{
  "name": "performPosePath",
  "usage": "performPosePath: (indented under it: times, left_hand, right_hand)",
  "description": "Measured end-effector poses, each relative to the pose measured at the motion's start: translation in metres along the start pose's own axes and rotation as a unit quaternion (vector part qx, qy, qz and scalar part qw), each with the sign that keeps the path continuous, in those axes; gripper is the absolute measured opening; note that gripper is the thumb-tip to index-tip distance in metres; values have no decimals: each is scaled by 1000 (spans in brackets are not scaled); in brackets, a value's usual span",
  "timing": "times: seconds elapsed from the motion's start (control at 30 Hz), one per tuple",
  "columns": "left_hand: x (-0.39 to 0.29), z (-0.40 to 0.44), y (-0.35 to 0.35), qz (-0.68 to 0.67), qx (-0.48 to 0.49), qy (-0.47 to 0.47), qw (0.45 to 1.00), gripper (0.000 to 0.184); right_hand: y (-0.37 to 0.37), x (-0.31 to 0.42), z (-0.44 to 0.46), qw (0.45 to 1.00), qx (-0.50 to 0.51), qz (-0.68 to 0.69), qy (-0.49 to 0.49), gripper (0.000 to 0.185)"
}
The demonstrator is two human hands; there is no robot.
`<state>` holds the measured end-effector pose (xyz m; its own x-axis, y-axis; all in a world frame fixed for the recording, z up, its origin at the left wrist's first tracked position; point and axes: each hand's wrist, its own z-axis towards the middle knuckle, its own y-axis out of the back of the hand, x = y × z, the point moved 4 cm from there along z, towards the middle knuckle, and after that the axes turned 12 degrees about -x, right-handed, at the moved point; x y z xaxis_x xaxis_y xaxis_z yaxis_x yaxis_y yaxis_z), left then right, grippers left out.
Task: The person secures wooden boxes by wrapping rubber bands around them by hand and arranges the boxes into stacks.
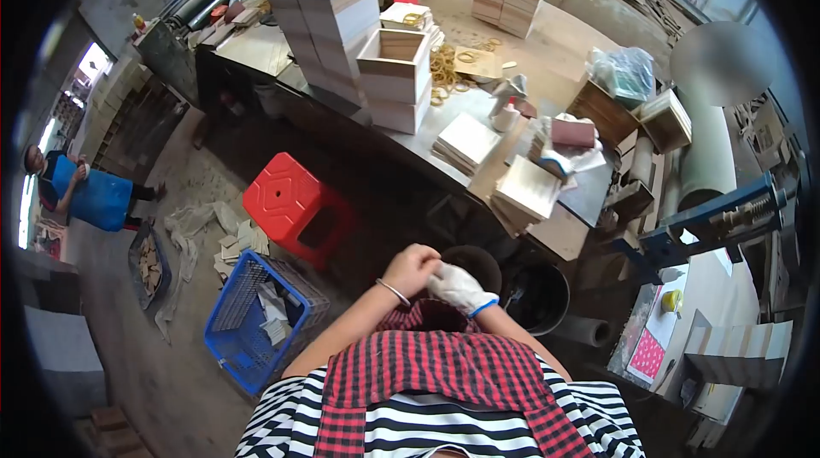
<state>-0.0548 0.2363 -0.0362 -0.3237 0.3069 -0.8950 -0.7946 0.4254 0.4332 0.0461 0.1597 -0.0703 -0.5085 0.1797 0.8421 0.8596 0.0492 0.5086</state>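
Observation:
My left hand (412, 269), bare with a bracelet (394, 291) at the wrist, is closed at the fingertip end of a white work glove (455, 284). The blue-cuffed glove is on my right hand (465, 290), whose fingers are covered and partly hidden behind the left. Both hands meet in front of my red-and-black checked apron (436, 360). Beyond them on the workbench lie a stack of pale thin boards (528, 188), another board stack (467, 142) and a dark red block (573, 133).
A red stool (284, 202) and a blue crate (248, 321) with scraps stand to the left. Dark buckets (547, 300) sit below the bench. Open wooden boxes (395, 82) are stacked on the bench. A person in a blue apron (94, 193) stands far left.

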Motion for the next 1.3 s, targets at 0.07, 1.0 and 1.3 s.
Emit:
performPosePath:
  times: [0.07, 1.0, 1.3]
  left_hand:
    - [24, 34, 50, -1, -41, 25, 999, 18]
    - [96, 338, 132, -90, 14, -59, 994, 29]
    - [114, 334, 128, -172, 12, -28, 985, 33]
  right_hand:
    - [22, 28, 37, 987, -114, 93, -62, 40]
    - [127, 97, 277, 897, -440, -30, 37, 77]
    - [113, 82, 292, 916, -395, 71, -18, 85]
